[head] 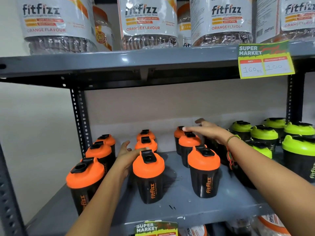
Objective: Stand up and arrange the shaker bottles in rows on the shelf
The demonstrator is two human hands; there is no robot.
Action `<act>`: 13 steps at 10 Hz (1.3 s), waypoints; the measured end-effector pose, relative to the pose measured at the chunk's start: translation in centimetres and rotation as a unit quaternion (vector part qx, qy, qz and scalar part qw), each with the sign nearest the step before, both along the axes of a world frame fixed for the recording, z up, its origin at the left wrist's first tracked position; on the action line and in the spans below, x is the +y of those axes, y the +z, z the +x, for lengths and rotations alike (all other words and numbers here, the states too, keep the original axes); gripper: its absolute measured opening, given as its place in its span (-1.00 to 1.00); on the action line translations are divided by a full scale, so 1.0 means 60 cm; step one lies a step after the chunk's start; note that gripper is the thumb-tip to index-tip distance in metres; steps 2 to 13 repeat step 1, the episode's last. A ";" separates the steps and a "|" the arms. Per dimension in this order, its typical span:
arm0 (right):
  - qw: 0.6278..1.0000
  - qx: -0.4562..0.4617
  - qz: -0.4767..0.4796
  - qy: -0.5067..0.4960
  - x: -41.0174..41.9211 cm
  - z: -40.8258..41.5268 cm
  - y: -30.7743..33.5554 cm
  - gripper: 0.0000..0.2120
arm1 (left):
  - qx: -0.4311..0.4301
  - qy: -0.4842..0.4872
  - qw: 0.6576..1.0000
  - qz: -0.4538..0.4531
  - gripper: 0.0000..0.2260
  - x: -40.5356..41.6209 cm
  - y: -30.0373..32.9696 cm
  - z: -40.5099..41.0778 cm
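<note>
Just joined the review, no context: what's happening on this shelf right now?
A person is sorting shaker bottles on a grey shelf. The orange-lidded bottles stand upright in three rows, with the green-lidded bottles upright on the right. The left hand reaches open between the left and middle orange rows. The right hand hovers open over the back of the right orange row. Neither hand grips a bottle.

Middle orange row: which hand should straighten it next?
Left, probably. The left hand lies open beside the middle orange row; the right hand hovers over the next row.
</note>
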State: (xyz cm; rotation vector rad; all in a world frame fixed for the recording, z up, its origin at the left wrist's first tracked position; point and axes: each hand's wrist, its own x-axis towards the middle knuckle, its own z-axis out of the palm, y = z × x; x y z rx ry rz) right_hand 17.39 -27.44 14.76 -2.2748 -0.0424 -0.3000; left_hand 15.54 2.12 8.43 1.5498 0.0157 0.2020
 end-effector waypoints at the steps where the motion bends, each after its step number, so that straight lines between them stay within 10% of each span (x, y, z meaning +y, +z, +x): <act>1: 0.992 -0.087 0.086 -0.018 0.000 -0.025 0.011 -0.25 | -0.022 0.055 0.997 -0.046 -0.45 0.001 0.007 -0.019; 13: 0.992 -0.087 0.086 -0.018 0.000 -0.025 0.011 -0.25 | -0.022 0.055 0.997 -0.046 -0.45 0.001 0.007 -0.019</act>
